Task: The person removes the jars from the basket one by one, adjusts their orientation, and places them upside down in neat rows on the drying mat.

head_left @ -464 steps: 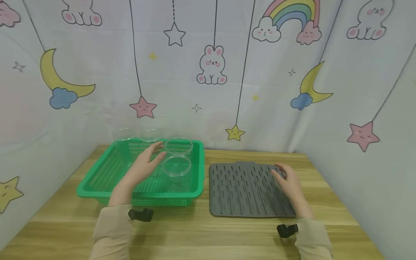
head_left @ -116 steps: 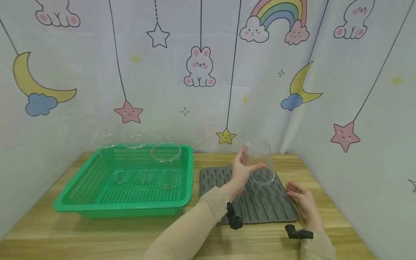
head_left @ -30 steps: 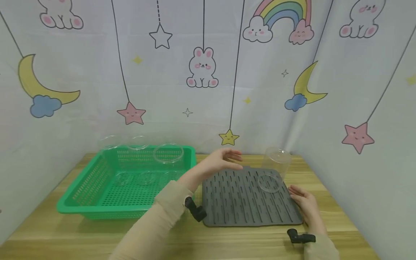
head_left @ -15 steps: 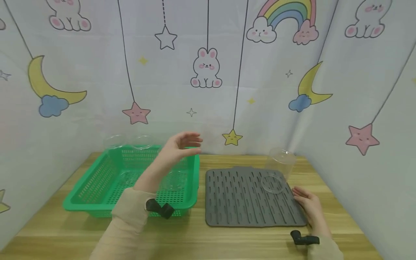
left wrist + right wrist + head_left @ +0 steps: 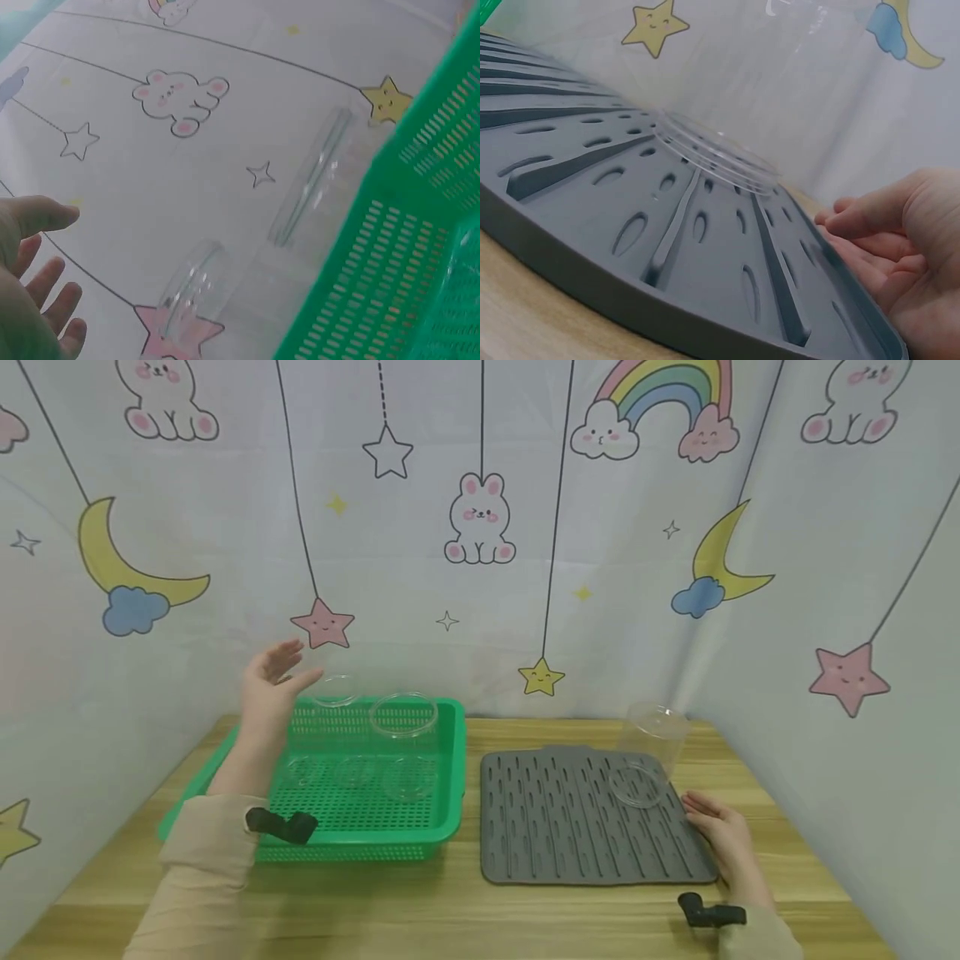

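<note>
My left hand (image 5: 268, 697), fingers apart and holding nothing, is raised over the left back part of the green basket (image 5: 360, 837). Clear plastic cups stand upright inside, including one near the back (image 5: 336, 693) and another toward the right (image 5: 403, 718); a further cup is partly hidden behind my hand. In the left wrist view, two cup rims show beyond my fingers (image 5: 56, 289). One clear cup (image 5: 654, 731) stands upside down on the grey drying mat's back right corner. Beside the mat's right edge my right hand (image 5: 723, 835) rests with loosely bent fingers, gripping nothing.
The ridged grey mat (image 5: 577, 827) lies on the wooden table (image 5: 465, 910), right of the basket. A white cartoon-printed curtain (image 5: 420, 568) rises closely behind and along both sides.
A cup from the basket's front right was carried over by my left hand and set upside down on the mat. That hand let go and moved back left over the basket. My right hand stays put.
</note>
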Demonstrator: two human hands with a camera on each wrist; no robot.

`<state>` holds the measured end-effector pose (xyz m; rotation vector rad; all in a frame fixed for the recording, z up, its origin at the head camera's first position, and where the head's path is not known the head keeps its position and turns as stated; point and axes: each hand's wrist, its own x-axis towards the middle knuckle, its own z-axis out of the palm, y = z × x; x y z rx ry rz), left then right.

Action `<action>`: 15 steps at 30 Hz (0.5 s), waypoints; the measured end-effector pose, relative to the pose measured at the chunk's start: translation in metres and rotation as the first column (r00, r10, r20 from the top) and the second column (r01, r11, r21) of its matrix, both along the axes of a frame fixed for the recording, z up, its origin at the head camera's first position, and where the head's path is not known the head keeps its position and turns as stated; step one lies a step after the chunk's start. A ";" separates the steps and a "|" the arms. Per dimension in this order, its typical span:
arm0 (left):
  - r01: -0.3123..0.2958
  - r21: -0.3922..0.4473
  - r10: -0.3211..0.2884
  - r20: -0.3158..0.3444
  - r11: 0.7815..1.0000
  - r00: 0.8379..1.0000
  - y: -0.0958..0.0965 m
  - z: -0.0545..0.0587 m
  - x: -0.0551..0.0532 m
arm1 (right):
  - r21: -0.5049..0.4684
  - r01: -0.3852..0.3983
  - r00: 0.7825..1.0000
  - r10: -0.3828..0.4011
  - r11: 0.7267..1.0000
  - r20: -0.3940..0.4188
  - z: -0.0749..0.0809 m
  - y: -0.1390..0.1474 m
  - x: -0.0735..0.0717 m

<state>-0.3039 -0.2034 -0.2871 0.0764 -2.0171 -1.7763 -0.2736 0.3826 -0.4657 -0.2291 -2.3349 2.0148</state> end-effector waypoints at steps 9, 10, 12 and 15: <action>-0.058 -0.026 0.062 0.143 0.998 0.988 -0.044 -0.015 -0.011 | 0.034 0.011 0.999 -0.012 0.999 0.031 0.001 -0.001 -0.001; -0.040 -0.040 0.046 0.165 0.998 0.985 -0.049 -0.017 -0.012 | 0.035 0.012 0.999 -0.013 0.999 0.032 0.000 -0.001 -0.001; 0.002 -0.069 0.013 0.209 0.998 0.978 -0.057 -0.018 -0.014 | 0.039 0.015 0.999 -0.016 0.999 0.032 0.000 -0.001 -0.002; 0.062 -0.090 -0.036 0.269 0.994 0.963 -0.066 -0.020 -0.016 | 0.039 0.021 0.999 -0.023 0.999 0.032 -0.001 -0.001 -0.002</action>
